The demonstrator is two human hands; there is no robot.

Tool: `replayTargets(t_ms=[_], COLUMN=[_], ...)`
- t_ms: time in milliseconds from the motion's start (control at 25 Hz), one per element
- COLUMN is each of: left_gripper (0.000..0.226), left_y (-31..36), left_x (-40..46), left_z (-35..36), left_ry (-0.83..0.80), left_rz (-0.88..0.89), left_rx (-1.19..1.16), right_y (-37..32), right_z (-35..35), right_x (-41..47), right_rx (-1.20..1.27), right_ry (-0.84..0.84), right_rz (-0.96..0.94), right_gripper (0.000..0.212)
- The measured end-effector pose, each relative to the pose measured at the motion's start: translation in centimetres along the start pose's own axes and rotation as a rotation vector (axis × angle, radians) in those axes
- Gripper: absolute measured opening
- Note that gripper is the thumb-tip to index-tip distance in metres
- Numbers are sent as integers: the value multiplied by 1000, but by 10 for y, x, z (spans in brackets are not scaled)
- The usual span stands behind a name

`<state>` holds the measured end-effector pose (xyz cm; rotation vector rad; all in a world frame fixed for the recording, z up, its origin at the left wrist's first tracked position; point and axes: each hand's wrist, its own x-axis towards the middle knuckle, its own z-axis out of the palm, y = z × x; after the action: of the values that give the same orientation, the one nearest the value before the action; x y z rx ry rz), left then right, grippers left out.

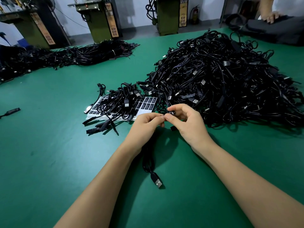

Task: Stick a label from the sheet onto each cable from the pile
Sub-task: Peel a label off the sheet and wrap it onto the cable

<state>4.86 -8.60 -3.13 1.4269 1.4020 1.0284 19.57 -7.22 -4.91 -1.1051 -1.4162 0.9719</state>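
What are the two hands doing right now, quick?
Left hand: fingers pinch the black cable.
Right hand: fingers pinch a small dark piece, probably a label, at the same spot on the cable.

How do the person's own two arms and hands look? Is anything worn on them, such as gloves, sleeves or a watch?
Both forearms are bare right up to the bottom edge of the picture; no sleeve shows. The left hand and the right hand wear no gloves. No ring, watch or bracelet is visible on the fingers or wrists. The nails look short and unpainted.
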Motion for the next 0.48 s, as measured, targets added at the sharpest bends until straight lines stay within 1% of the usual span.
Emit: replayTargets(t_ms=[240, 480], left_gripper=[34, 37], left_y=[0, -2], left_x=[4, 5], left_z=[-2, 0], left_ry=[-34, -3], left_rz=[-19, -36], left_rx=[-14, 32], right_y=[-2, -1], right_z=[-1, -1], right_x=[1, 2], right_rx=[36, 104], right_ry=[-45, -16], right_rz=[7, 89], right_gripper=[15, 19])
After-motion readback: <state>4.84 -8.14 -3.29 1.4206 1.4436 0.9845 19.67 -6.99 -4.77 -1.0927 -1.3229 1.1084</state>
